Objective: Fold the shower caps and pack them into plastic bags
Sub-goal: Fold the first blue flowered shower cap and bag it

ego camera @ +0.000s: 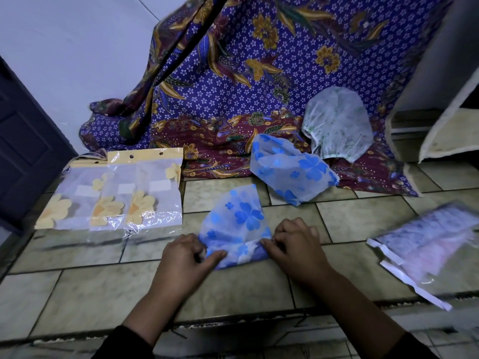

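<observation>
Folding a blue-flowered shower cap [239, 216] on a tiled floor [90, 294]

The left hand [185, 257] and right hand [295, 244], fingers curled, each pinch the cap's near edge, one at either end. Plastic bags [111, 198] showing yellow flowers lie to the left. A second blue cap [290, 167] and a green-printed cap [337, 125] rest on patterned cloth [233, 73] behind.

Curled (pinching): left grip [187, 257], right grip [295, 245]
</observation>
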